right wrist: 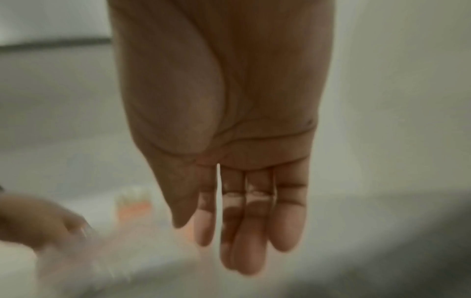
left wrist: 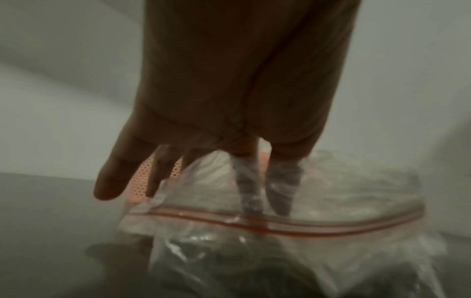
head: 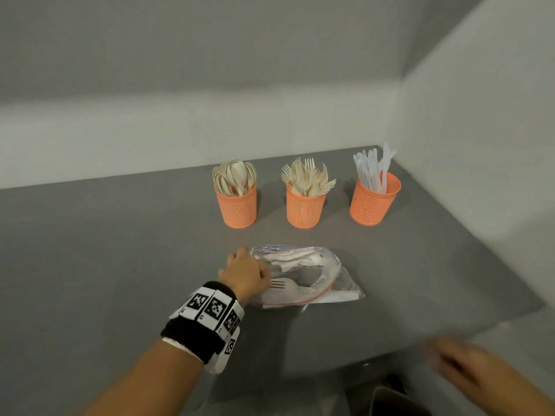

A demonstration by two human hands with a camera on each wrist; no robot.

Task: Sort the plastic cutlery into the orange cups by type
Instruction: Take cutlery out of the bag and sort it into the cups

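Fingers (left wrist: 279, 193) of the left hand (head: 244, 273) are poked into the mouth of the clear bag (head: 306, 276), near the middle of the head picture. Through the plastic, two of them look bent down inside the bag. The pictures do not show if they pinch a piece yet, so I cannot tell if this hand holds anything. The left arm comes in from the lower left, and a black wrist band (head: 207, 319) with square marks sits on it. The right hand (right wrist: 244, 201) is at the lower right of the head picture, blurry, off the edge of the grey table (head: 120, 250). Its fingers are straight, close together, and hold nothing. The step looks like taking one more piece out of the bag. A pale fork (head: 285, 288) lies just beside the left fingers, under the red zip line (left wrist: 280, 223). To do this well, it would help if the free hand held the bag down so it does not slide or lift. Pinch one piece by its handle and pull it straight out of the mouth. Higher up stand three orange cups in a row: the left cup (head: 237, 207) holds spoons, the middle cup (head: 304, 210) holds forks, and the right cup (head: 374, 201) holds white knives. A fork should go in the middle one.
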